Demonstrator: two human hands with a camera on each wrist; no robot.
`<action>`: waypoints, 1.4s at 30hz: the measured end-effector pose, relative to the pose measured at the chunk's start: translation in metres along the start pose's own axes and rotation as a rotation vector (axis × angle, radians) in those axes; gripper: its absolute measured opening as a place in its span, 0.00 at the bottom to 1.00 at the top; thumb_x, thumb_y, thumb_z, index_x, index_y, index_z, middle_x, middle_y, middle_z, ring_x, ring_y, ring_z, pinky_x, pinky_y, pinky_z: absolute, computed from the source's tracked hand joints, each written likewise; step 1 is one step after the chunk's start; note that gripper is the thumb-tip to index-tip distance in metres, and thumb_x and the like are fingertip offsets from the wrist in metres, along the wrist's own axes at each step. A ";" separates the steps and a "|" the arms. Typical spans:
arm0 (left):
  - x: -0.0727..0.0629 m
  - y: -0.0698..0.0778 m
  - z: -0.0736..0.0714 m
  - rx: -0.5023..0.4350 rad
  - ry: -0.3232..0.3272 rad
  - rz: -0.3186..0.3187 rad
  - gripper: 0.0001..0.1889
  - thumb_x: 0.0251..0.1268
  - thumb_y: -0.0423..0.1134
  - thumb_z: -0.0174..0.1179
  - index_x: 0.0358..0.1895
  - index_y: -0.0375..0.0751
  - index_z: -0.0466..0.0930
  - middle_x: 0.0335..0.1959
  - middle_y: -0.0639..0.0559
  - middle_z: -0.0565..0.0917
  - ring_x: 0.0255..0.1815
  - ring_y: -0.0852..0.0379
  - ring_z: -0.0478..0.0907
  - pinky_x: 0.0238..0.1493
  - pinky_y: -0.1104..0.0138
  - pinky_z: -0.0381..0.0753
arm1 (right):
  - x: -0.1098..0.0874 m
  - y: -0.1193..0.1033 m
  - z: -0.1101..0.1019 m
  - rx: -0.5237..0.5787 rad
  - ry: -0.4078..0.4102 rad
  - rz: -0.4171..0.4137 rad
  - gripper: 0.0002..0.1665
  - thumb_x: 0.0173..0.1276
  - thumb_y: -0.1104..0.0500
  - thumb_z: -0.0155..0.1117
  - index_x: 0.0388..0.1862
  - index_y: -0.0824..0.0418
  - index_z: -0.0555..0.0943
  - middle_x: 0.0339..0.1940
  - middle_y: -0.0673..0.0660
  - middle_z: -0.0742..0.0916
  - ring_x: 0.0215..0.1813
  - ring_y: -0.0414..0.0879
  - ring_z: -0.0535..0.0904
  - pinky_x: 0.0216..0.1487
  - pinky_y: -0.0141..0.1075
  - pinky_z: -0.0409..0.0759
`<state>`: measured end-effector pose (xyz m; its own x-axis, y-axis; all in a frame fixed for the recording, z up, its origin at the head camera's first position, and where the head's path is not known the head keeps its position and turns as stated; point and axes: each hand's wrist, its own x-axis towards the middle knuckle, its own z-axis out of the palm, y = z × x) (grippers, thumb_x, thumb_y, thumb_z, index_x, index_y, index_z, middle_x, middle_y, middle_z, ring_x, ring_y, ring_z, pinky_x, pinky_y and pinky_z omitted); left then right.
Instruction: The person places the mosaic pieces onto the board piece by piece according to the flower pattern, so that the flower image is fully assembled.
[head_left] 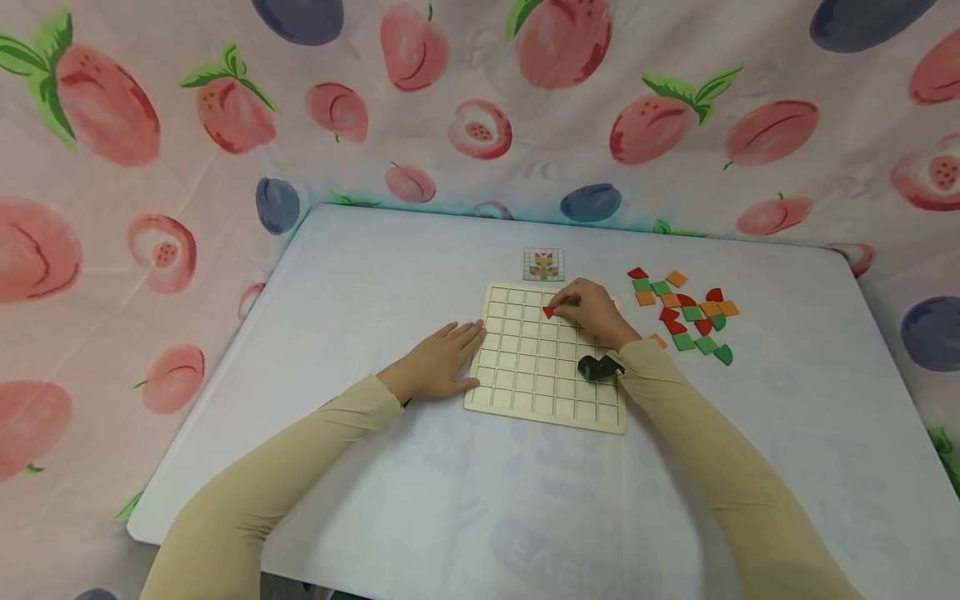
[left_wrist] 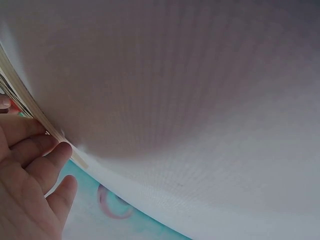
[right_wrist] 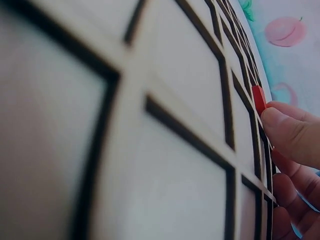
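Note:
A square wooden grid board (head_left: 525,358) lies on the white table. My left hand (head_left: 438,362) rests along the board's left edge with its fingers extended; in the left wrist view those fingers (left_wrist: 47,170) touch the board's rim. Over the upper part of the grid, my right hand (head_left: 588,308) pinches a small red tile (head_left: 549,312) between thumb and fingertips. The right wrist view shows the red tile (right_wrist: 259,100) at the far squares of the grid, its lower end hidden by the thumb.
Right of the board lies a loose cluster of red, green and orange tiles (head_left: 692,313), some quarter-round. Behind the board is a small pattern card (head_left: 543,264) with a flower design on a grid. A fruit-printed cloth (head_left: 480,100) hangs behind the table (head_left: 360,517).

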<state>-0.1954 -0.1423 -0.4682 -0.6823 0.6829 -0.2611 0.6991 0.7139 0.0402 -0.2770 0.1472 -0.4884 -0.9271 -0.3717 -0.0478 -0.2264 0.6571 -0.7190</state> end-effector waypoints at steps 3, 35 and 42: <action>0.000 0.000 0.001 0.004 -0.001 -0.002 0.42 0.69 0.59 0.46 0.74 0.33 0.46 0.76 0.40 0.49 0.77 0.47 0.48 0.76 0.56 0.47 | 0.000 0.000 0.000 -0.010 -0.004 0.001 0.08 0.64 0.61 0.63 0.40 0.61 0.85 0.42 0.59 0.79 0.44 0.53 0.76 0.48 0.46 0.77; 0.003 -0.001 0.003 0.028 -0.004 -0.004 0.42 0.68 0.61 0.44 0.74 0.33 0.45 0.76 0.41 0.48 0.77 0.47 0.48 0.76 0.56 0.47 | -0.006 0.017 -0.022 0.171 -0.087 -0.028 0.18 0.65 0.57 0.64 0.52 0.61 0.80 0.52 0.62 0.83 0.52 0.51 0.79 0.57 0.47 0.75; 0.001 -0.001 0.003 -0.015 0.013 0.007 0.42 0.69 0.60 0.45 0.73 0.31 0.46 0.76 0.39 0.48 0.77 0.46 0.48 0.76 0.55 0.47 | -0.014 0.027 -0.031 0.276 -0.087 -0.032 0.22 0.64 0.57 0.64 0.56 0.63 0.77 0.53 0.64 0.83 0.46 0.33 0.81 0.52 0.32 0.79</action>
<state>-0.1962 -0.1427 -0.4713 -0.6800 0.6901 -0.2477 0.7010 0.7109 0.0564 -0.2789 0.1903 -0.4855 -0.8892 -0.4516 -0.0727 -0.1542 0.4456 -0.8819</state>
